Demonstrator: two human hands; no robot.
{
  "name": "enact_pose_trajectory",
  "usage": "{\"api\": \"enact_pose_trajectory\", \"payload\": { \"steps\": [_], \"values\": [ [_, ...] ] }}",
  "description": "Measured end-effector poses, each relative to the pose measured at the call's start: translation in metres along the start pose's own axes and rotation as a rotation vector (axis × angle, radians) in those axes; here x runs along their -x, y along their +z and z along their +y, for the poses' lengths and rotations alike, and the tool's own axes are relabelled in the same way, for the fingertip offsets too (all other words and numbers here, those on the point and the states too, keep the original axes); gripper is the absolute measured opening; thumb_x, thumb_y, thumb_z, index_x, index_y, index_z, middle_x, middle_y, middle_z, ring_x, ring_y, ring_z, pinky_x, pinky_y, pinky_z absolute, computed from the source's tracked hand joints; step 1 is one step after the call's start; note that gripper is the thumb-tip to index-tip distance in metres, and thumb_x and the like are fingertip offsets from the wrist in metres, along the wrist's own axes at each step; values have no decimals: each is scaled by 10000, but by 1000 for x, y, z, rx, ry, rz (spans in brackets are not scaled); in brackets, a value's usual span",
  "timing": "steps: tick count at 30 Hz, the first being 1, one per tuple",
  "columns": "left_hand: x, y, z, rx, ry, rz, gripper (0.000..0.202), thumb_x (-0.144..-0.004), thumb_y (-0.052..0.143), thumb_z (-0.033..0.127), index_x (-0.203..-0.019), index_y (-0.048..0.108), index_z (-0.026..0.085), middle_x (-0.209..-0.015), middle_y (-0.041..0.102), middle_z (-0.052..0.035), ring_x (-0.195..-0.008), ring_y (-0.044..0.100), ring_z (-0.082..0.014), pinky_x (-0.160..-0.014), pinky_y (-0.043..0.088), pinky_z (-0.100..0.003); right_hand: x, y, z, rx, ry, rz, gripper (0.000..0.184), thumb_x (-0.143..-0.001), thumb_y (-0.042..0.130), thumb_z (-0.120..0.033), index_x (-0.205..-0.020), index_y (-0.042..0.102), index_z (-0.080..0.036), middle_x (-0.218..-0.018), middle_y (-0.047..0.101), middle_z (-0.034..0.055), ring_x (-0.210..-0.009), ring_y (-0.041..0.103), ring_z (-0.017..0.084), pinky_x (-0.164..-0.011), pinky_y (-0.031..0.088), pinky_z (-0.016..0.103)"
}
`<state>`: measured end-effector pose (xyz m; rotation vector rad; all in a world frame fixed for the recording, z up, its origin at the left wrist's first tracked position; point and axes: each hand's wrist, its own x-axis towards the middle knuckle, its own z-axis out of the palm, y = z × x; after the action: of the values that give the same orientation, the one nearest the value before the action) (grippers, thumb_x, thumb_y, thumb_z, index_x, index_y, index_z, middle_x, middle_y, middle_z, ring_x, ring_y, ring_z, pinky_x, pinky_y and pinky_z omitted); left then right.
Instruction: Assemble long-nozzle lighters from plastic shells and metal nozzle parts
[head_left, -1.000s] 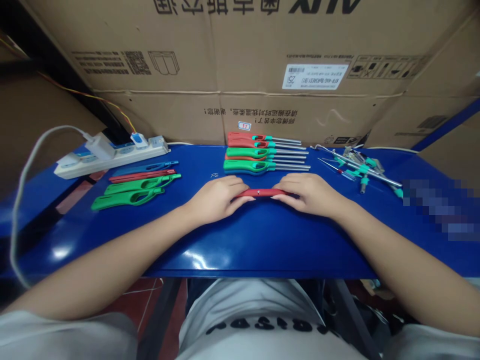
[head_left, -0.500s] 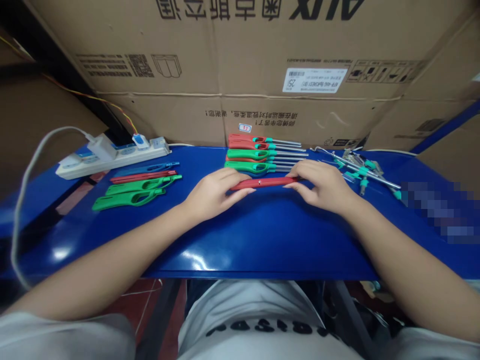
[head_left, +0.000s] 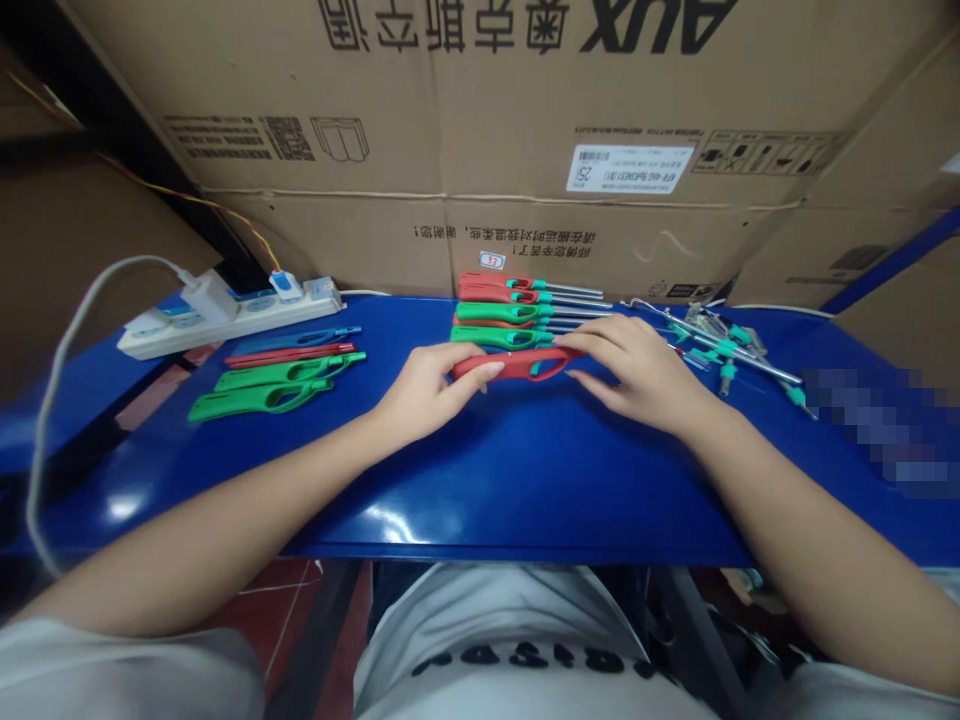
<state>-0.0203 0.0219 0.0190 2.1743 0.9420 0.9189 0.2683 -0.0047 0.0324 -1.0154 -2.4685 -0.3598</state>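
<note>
A red lighter handle (head_left: pixel 517 367) lies level just above the blue table, its flat side with the trigger opening turned toward me. My left hand (head_left: pixel 442 392) pinches its left end between thumb and fingers. At its other end, the fingers of my right hand (head_left: pixel 634 365) rest over the tip, with the thumb below; they hide that end. Close behind stands a row of red and green long-neck lighters (head_left: pixel 499 312) with metal tubes pointing right. Left of my hands lie green handle shells (head_left: pixel 262 398), red shells (head_left: pixel 296 354) and a blue shell (head_left: pixel 292 340).
A white power strip (head_left: pixel 232 325) with plugs and a white cable sits at the back left. Metal tubes with teal parts (head_left: pixel 724 345) lie in a loose pile at the right. A big cardboard box (head_left: pixel 495 150) walls off the back, and a numbered tag (head_left: pixel 492 261) sticks to it.
The red handle has rolled from its narrow edge to its flat side, so its trigger opening shows. My right thumb has come slightly away from it. Both hands stay in nearly the same place.
</note>
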Motion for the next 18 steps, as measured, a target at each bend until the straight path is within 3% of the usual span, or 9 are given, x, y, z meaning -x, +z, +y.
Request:
{"api": "enact_pose_trajectory", "payload": {
  "steps": [4, 8, 11, 15, 18],
  "values": [
    [-4, 7, 1, 554, -453, -166, 422, -901, 656, 509, -717, 659, 129, -606, 629, -31, -483, 505, -90, -475, 394, -210, 0, 3, -1, -4, -12, 25, 230, -987, 511, -221, -1162, 660, -205, -1059, 743, 113, -966, 646, 266, -833, 450, 407],
    [-7, 10, 4, 868, -656, -158, 354, -909, 688, 411, -722, 647, 113, -539, 528, -2, -450, 430, -59, -429, 336, -171, 1, 3, 2, 42, 4, 44, 218, -1003, 510, -277, -1100, 679, -179, -1000, 751, 113, -903, 634, 257, -783, 437, 386],
    [-8, 7, 8, 1062, -837, -224, 350, -991, 563, 356, -747, 635, 116, -492, 398, 39, -410, 322, -45, -383, 271, -148, 1, 4, 2, 82, -18, 21, 246, -1010, 513, -314, -1106, 687, -167, -1024, 754, 116, -909, 628, 258, -768, 421, 379],
    [-10, 3, 8, 1186, -970, -310, 407, -1051, 388, 311, -856, 669, 91, -479, 250, 80, -389, 194, -47, -352, 210, -127, 0, 7, -2, 88, -47, 4, 249, -1022, 491, -292, -1094, 680, -146, -1027, 750, 116, -907, 615, 246, -761, 408, 361],
    [-11, 4, 4, 1146, -970, -317, 396, -1038, 398, 296, -771, 630, 118, -474, 250, 75, -387, 185, -49, -350, 202, -127, -1, 9, -5, 96, -33, -26, 232, -1022, 469, -266, -991, 673, -162, -920, 738, 97, -847, 587, 238, -725, 381, 351]
  ]
}}
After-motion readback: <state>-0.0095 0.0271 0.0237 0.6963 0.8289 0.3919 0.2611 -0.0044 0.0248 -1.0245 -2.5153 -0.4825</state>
